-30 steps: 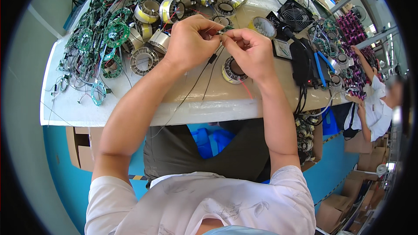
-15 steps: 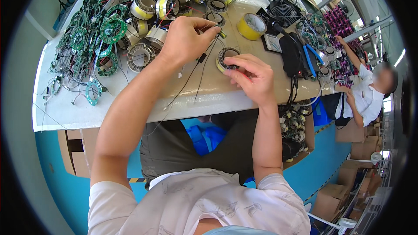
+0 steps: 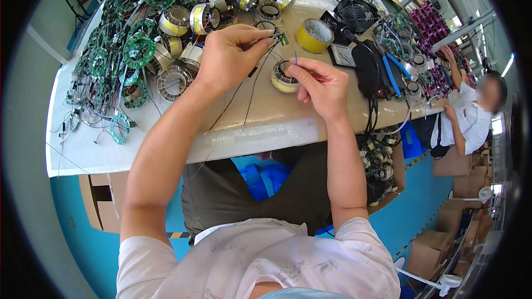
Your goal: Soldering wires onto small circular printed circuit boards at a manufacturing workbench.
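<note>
My left hand (image 3: 230, 55) is closed in a pinch on a small green circuit board (image 3: 285, 39), which shows just past its fingertips. Dark thin wires (image 3: 247, 89) trail from it across the table edge. My right hand (image 3: 324, 86) pinches a thin blue wire (image 3: 295, 55) whose end sticks up above the thumb and forefinger. Beside those fingertips a ring-shaped motor stator (image 3: 284, 84) with yellow tape round its side stands on the brown table covering; the hand partly hides it.
Tangled green ring boards (image 3: 138, 50) and taped stators (image 3: 174, 21) pile up at the left and back. A yellow tape roll (image 3: 314, 36), a black fan (image 3: 356, 15) and blue-handled pliers (image 3: 392, 75) lie to the right. A co-worker (image 3: 471, 99) sits at the far right.
My right hand has turned slightly, and a blue wire end now shows above its fingertips. The left hand has shifted slightly toward me with the board, as the whole view moved a little.
</note>
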Available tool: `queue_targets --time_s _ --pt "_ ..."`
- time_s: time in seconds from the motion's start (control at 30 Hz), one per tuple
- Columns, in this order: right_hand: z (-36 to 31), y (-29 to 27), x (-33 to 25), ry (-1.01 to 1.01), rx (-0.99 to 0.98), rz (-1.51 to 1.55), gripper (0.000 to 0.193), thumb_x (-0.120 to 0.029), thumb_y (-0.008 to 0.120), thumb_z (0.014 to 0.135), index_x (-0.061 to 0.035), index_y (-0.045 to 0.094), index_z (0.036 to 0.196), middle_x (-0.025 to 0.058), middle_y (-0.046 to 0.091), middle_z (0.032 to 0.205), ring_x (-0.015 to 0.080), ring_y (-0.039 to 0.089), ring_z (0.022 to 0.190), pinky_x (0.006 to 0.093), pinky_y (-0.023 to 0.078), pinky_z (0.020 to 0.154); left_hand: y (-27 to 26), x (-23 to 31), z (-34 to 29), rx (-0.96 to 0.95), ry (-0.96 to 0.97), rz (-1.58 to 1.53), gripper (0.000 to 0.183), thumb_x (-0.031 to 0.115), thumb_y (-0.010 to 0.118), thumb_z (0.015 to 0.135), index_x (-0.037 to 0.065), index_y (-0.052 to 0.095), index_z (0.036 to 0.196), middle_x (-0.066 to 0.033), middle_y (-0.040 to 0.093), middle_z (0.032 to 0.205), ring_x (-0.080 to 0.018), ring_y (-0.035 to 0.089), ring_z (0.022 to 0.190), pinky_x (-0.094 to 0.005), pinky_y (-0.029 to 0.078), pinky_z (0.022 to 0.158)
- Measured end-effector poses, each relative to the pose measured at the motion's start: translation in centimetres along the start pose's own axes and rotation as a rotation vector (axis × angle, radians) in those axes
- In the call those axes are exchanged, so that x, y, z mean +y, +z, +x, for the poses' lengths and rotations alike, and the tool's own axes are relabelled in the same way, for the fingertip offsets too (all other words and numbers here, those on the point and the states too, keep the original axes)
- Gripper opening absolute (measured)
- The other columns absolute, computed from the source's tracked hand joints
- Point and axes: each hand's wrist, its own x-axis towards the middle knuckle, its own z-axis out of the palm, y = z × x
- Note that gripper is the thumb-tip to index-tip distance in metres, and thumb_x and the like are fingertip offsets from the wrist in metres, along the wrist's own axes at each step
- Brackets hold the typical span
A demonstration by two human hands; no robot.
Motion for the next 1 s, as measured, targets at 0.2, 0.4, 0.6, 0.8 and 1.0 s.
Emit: queue_targets --time_s 0.2,0.4,0.6,0.8,1.0 --pt "2.7 0.4 -2.0 -0.072 -0.077 -0.055 0.015 -0.011 0.076 0.09 -0.001 0.076 0.101 0.0048 0.075 0.081 0.004 0.061 0.058 0.019 0.042 0.045 0.1 0.9 0.3 0.079 -0.054 -0.208 0.019 0.005 0.073 0.092 0.0 0.076 0.11 -0.0052 0.071 0.099 -0.0069 0.064 0.067 -0.0203 0.051 0.056" --pt "5.8 1.9 -3.6 -0.112 -0.19 -0.157 0.015 -0.013 0.077 0.088 -0.0003 0.077 0.097 0.0052 0.075 0.078 0.0063 0.066 0.065 0.0205 0.05 0.058 -0.9 1.1 0.4 0.108 -0.169 -0.254 0.02 0.013 0.07 0.096 0.001 0.075 0.111 -0.0044 0.074 0.096 -0.007 0.063 0.064 -0.0217 0.051 0.058" --pt "4.7 2.7 -0.3 -0.249 -0.072 -0.005 0.01 -0.01 0.076 0.088 -0.0001 0.077 0.091 0.0052 0.074 0.075 0.007 0.067 0.065 0.0205 0.05 0.057 -0.5 1.1 0.4 0.057 -0.203 -0.308 0.02 0.012 0.068 0.097 -0.003 0.075 0.108 -0.0056 0.074 0.092 -0.0079 0.062 0.063 -0.0231 0.049 0.058" --pt "4.7 3.4 -0.2 -0.353 -0.029 -0.002 0.01 -0.009 0.076 0.087 0.0009 0.076 0.09 0.0064 0.074 0.074 0.0088 0.069 0.064 0.0216 0.052 0.058 -0.7 1.1 0.4 0.05 -0.154 -0.245 0.019 0.012 0.068 0.097 -0.001 0.076 0.108 -0.0042 0.074 0.089 -0.0072 0.062 0.063 -0.0217 0.049 0.059" --pt "4.7 2.7 0.2 -0.322 -0.032 -0.062 0.011 -0.01 0.076 0.089 -0.0011 0.077 0.096 0.0041 0.074 0.078 0.0077 0.069 0.07 0.0197 0.051 0.06 -0.3 1.1 0.4 0.026 -0.159 -0.239 0.018 0.013 0.069 0.097 -0.001 0.076 0.106 -0.0027 0.073 0.085 -0.0065 0.062 0.063 -0.0212 0.048 0.058"
